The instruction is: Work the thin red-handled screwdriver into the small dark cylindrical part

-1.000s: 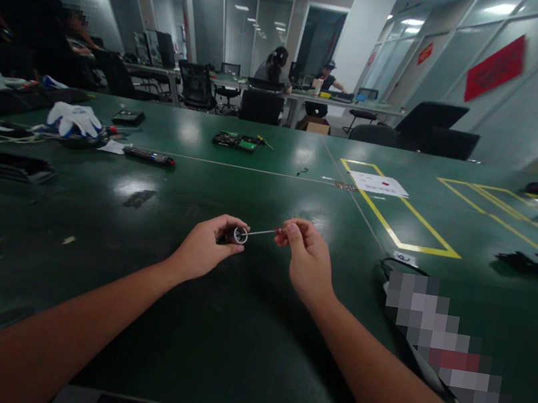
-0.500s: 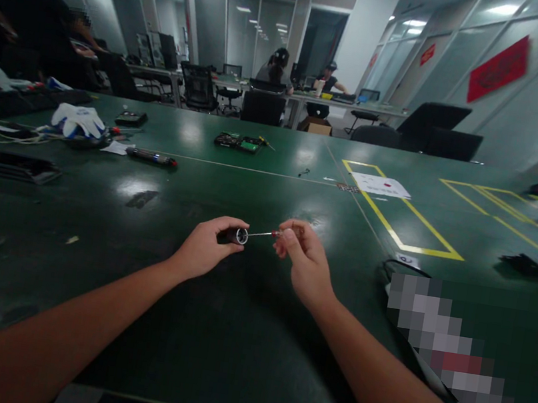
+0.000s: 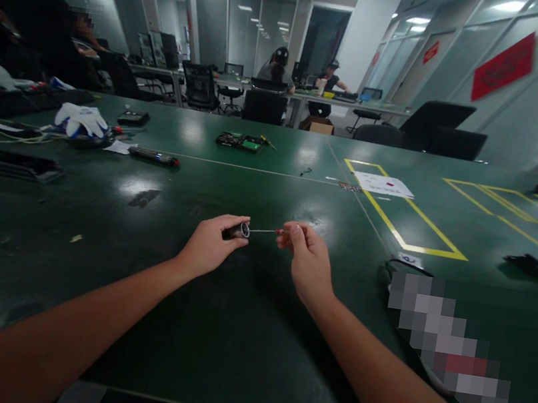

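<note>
My left hand (image 3: pixel 208 243) is closed around a short dark cylinder (image 3: pixel 239 231) with a silvery ring at its open end, which faces right. Between thumb and fingers, my right hand (image 3: pixel 308 260) pinches the reddish handle of a thin screwdriver (image 3: pixel 264 230). The metal shaft points left, its tip at the cylinder's ringed end; whether the tip touches anything inside, I cannot make out. Both hands are held above the green table (image 3: pixel 229 330). Most of the cylinder's body is hidden by my left fingers.
A power strip (image 3: pixel 449 349), partly blurred out, lies to the right. Farther back are an opened tool case (image 3: pixel 240 141), white gloves (image 3: pixel 81 120), a dark pen-like tool (image 3: pixel 154 156) and a paper sheet (image 3: pixel 383 185) near yellow tape. Black trays flank both sides. People sit or stand beyond.
The ringed end of the cylinder has turned a little, and my right hand has shifted slightly right with the screwdriver. Both hands keep their hold. The whole view has moved slightly.
</note>
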Demonstrator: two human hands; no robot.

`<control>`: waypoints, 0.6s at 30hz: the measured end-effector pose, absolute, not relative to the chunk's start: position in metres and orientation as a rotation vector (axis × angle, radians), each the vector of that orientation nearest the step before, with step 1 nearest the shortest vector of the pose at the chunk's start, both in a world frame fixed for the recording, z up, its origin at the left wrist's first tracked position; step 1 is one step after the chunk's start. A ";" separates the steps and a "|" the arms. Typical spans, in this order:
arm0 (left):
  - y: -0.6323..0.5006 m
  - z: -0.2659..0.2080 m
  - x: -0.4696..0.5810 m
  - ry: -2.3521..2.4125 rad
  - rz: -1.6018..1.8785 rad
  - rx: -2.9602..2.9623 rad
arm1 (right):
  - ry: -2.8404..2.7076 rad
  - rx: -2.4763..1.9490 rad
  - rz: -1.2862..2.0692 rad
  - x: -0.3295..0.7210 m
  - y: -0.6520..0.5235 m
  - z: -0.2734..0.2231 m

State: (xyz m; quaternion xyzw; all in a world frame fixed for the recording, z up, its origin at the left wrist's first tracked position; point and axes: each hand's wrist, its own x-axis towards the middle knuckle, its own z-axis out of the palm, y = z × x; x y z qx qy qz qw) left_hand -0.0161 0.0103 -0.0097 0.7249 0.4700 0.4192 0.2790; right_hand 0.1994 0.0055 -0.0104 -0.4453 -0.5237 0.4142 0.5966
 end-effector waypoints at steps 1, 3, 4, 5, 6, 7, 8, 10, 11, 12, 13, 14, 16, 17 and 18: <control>0.010 -0.008 -0.015 1.247 1.127 1.983 | -1.162 -1.032 1.015 0.201 0.008 -0.013; 0.010 -0.005 -0.014 1.209 1.111 2.078 | -1.034 -1.017 1.186 0.205 0.015 -0.016; 0.011 -0.004 -0.013 1.198 1.093 2.119 | -0.979 -1.010 1.277 0.208 0.018 -0.018; 0.012 -0.004 -0.013 1.197 1.068 2.150 | -0.914 -1.005 1.321 0.211 0.022 -0.019; 0.013 -0.004 -0.014 1.205 1.040 2.168 | -0.862 -1.006 1.328 0.214 0.025 -0.020; 0.015 -0.005 -0.015 1.217 1.014 2.176 | -0.827 -1.017 1.308 0.216 0.028 -0.021; 0.016 -0.007 -0.015 1.230 0.990 2.175 | -0.818 -1.026 1.276 0.218 0.030 -0.022; 0.018 -0.011 -0.017 1.245 0.959 2.161 | -0.860 -1.046 1.208 0.219 0.032 -0.023; 0.019 -0.013 -0.018 1.247 0.949 2.154 | -0.900 -1.056 1.174 0.219 0.032 -0.023; 0.019 -0.015 -0.019 1.250 0.943 2.147 | -0.941 -1.066 1.142 0.219 0.032 -0.023; 0.019 -0.016 -0.019 1.252 0.934 2.143 | -0.976 -1.076 1.111 0.218 0.031 -0.023; 0.019 -0.017 -0.019 1.255 0.924 2.136 | -1.006 -1.085 1.083 0.217 0.030 -0.023; 0.019 -0.018 -0.019 1.261 0.899 2.110 | -1.063 -1.099 1.041 0.216 0.028 -0.022; 0.018 -0.019 -0.018 1.262 0.889 2.090 | -1.096 -1.103 1.021 0.215 0.027 -0.021; 0.018 -0.020 -0.018 1.262 0.884 2.069 | -1.137 -1.109 0.994 0.215 0.026 -0.019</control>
